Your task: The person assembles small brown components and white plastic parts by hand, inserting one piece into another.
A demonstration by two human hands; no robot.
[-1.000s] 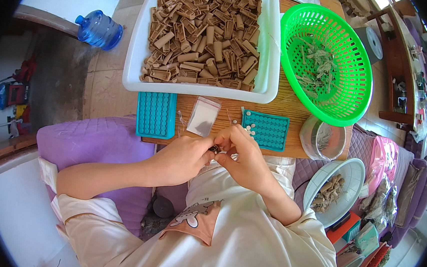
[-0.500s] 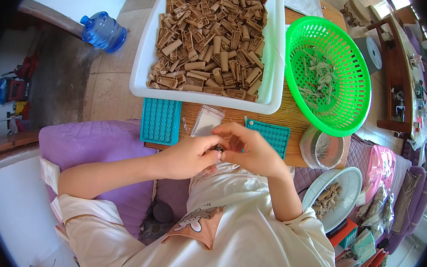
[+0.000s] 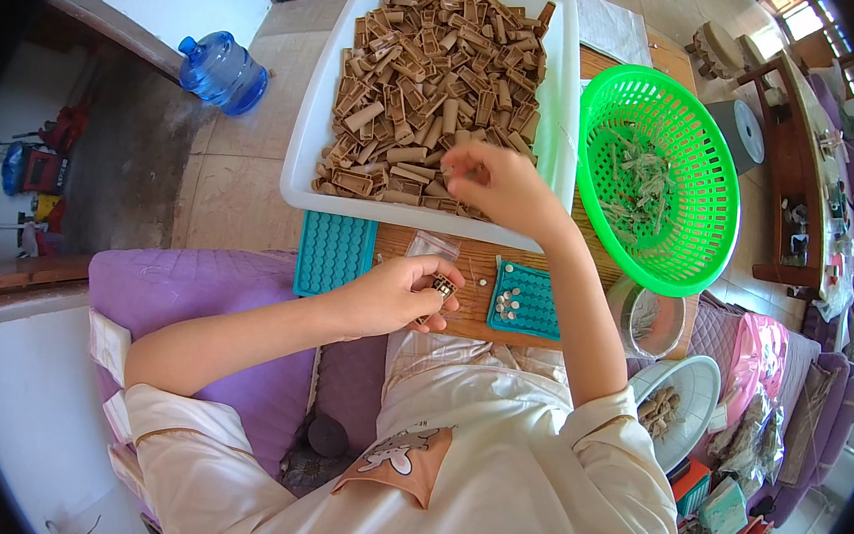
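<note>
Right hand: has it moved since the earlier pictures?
Yes, forward: the right hand has gone from short of the white tub to over the brown pieces in it.

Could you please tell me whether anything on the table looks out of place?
One small white piece lies on the table, left of the right-hand teal tray where similar pieces sit clustered, so it looks stray.

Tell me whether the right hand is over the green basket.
No: the right hand is over the white tub of brown pieces, not the slotted green basket.
</note>
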